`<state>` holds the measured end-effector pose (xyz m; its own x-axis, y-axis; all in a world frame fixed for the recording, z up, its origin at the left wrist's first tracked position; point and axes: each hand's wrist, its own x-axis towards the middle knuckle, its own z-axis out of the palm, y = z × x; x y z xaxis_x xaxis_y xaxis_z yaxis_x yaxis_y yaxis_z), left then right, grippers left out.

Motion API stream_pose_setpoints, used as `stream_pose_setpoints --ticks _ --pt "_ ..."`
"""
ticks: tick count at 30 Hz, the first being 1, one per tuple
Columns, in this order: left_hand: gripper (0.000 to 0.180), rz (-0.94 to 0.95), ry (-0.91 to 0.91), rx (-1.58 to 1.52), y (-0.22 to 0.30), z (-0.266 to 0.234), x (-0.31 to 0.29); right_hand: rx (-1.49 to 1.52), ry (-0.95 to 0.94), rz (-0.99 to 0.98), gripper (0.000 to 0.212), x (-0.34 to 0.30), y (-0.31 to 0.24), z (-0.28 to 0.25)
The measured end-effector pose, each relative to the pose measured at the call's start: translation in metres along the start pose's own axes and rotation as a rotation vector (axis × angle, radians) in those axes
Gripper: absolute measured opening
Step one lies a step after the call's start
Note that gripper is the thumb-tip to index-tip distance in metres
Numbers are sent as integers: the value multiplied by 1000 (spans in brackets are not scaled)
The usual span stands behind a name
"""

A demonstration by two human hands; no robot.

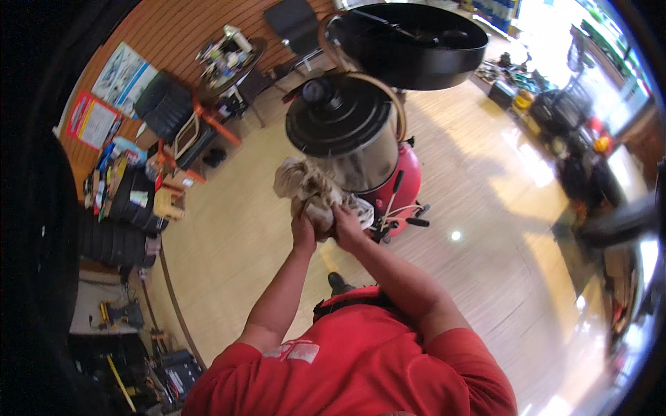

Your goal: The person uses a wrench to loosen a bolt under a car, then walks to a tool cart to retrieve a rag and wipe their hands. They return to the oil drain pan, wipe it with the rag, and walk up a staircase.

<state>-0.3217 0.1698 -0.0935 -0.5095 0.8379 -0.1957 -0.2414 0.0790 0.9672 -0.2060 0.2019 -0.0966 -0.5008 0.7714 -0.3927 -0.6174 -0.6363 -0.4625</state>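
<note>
I'm looking straight down my own arms here. Both hands are gripping a crumpled off-white rag [310, 193] and pressing it against the lower side of a steel tank [361, 156] with a black domed lid [340, 114].

Left hand [303, 232] is curled under the rag's lower left, fingers wrapped into the cloth. Right hand [347, 225] is closed on the rag's lower right, just beside the left, near enough that they're almost touching. Neither palm is visible, so I can't tell how tightly either is clenched, but both are clearly bunching fabric.

Key relation: the rag is sitting directly ahead of and above both hands, between them and the tank wall. The tank is standing upright, long axis vertical, on a red wheeled base [402, 184]. The rag is bulging up and to the left, so more loose cloth is lying on the left hand's side; the right hand is the nearer one to the tank wall and to the black hoses and fittings [399, 215] at the base.

A wide black drain pan [409, 41] is sitting above the tank on a curved tube. Glossy tan floor [250, 229] all round, stacked tyres [114, 239] well off to the left.
</note>
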Motion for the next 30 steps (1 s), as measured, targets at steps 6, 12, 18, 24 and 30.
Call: stream_pose_setpoints --ticks 6,12,18,24,30 --pt "55 -52 -121 67 16 52 -56 -951 150 -475 31 23 4 0" --pt "53 63 -238 191 29 37 -52 -1136 443 -721 49 3 -19 15" --pt "69 -103 -355 -442 28 27 13 -1121 357 -522 63 6 6 26" --pt "66 -269 -455 -553 25 49 -21 -999 380 -472 67 19 7 17" --pt "67 -365 -535 -387 12 20 -40 -1015 366 -437 46 25 11 4"
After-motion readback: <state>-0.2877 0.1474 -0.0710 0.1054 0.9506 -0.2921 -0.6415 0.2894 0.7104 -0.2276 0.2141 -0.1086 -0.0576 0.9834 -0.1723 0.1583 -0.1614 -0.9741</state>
